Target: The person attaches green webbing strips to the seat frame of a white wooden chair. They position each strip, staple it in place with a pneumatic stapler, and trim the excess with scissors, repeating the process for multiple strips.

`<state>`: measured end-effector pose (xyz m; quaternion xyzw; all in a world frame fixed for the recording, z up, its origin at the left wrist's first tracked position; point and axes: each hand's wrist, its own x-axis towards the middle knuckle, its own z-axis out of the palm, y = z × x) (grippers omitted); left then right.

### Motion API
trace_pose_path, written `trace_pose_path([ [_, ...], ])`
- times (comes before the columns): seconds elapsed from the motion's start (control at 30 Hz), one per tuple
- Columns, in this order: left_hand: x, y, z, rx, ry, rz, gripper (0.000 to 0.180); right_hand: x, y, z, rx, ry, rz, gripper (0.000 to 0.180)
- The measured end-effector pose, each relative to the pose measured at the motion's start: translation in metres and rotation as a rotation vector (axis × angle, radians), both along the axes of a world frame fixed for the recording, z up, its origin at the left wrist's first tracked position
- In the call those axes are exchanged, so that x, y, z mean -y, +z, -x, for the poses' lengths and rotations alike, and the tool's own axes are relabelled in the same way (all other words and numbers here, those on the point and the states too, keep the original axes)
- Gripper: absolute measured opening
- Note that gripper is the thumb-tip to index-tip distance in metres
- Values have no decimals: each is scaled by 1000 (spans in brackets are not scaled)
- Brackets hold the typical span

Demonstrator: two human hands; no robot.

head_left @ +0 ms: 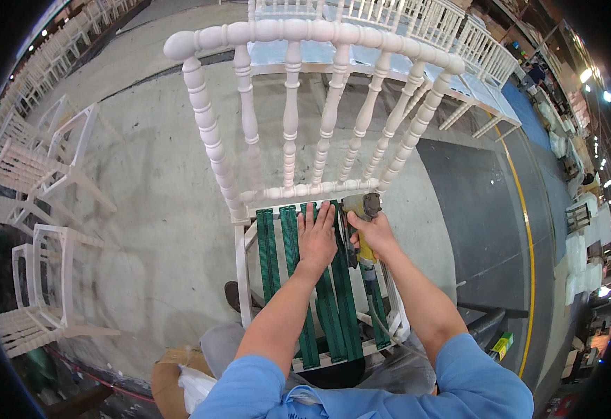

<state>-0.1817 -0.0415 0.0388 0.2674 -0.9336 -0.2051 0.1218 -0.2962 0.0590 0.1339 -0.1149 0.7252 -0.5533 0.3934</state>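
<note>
A white chair (312, 31) with a turned spindle back stands in front of me. Dark green webbing straps (267, 255) run from the back of its seat frame toward me. My left hand (317, 239) lies flat on the straps close to the rear rail, fingers stretched out and holding nothing. Beside it, my right hand (377, 234) grips a yellow air staple gun (366, 253), its head at the rear of the seat near the right-hand straps. A hose (375, 302) trails from the gun's handle toward me. The gun's nose is partly hidden, so contact cannot be told.
Unfinished white chairs (61, 272) stand on the left, with more rows behind. Beyond my chair is a low table (487, 98) bearing chair backs. A cardboard box (168, 380) sits by my left side. A green and yellow box (502, 345) is at right, near a yellow floor line (531, 279).
</note>
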Motion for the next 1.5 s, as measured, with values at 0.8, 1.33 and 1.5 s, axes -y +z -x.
trace_pose_path([
  [0.8,3,-16,-5,-208,70,-122,59,25,-16,-1,-96,79,-45,31],
  [1.33,2,-20,-5,-279,114,-157,55,32,-23,-7,-131,128,-62,32],
  [1.5,2,-19,-7,-274,104,-159,56,31,-21,-8,-103,94,-63,32],
])
